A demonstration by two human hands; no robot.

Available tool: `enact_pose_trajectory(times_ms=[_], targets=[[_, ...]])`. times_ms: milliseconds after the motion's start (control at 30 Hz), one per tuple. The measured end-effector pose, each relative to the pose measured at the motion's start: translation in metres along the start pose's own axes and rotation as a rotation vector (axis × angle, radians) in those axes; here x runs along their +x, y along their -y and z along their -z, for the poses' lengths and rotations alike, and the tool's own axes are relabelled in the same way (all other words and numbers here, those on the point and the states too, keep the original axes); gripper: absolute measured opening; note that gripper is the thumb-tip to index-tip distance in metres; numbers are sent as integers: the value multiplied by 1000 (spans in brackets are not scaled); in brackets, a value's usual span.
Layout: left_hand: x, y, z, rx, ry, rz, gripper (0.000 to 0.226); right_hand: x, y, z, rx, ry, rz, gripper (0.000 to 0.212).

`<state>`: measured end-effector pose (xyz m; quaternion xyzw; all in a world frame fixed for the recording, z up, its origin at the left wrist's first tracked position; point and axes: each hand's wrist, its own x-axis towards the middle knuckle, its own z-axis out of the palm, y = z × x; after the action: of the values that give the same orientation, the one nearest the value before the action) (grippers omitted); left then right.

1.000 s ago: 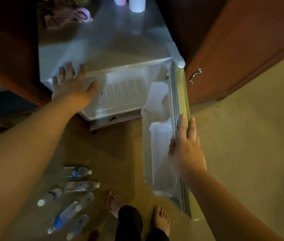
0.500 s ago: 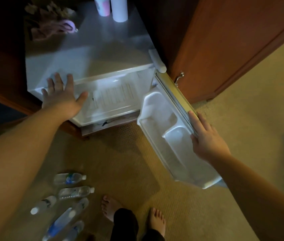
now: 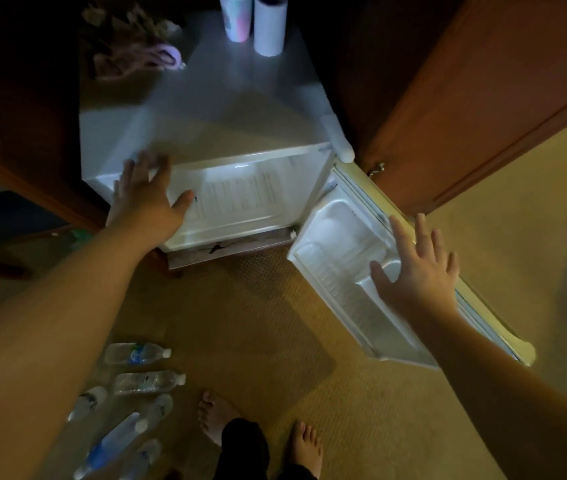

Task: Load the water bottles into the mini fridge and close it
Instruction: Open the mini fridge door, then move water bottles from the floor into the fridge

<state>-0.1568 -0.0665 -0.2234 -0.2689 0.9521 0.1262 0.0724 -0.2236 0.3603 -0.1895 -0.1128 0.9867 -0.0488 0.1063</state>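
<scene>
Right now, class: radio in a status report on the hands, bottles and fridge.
Left hand open at fridge front. Right hand open over open door. Water bottles on carpet, none loaded.

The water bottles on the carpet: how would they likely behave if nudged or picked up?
The water bottles lie on their sides, so a nudge would probably roll them, though the carpet should slow that. They look full and capped, so probably fairly heavy for their size. The thin clear plastic may flex under a squeeze.

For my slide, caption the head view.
Mini fridge door swung open, both hands spread, water bottles waiting on the carpet.
</scene>
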Motion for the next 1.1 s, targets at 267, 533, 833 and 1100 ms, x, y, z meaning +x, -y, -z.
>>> enact_pose_trajectory(times_ms=[267,533,833,1100], targets=[[-143,21,-8,-447,-42,147,67,-38,157,-31,126,57,414,74],[-260,90,-32,-554,-152,487,52,-65,274,-65,194,332,748,63],[-296,113,-53,-628,-437,939,28,-82,329,-118,105,595,1076,60],[-319,120,-159,-808,-483,1322,33,-97,331,-208,-59,695,1280,63]])
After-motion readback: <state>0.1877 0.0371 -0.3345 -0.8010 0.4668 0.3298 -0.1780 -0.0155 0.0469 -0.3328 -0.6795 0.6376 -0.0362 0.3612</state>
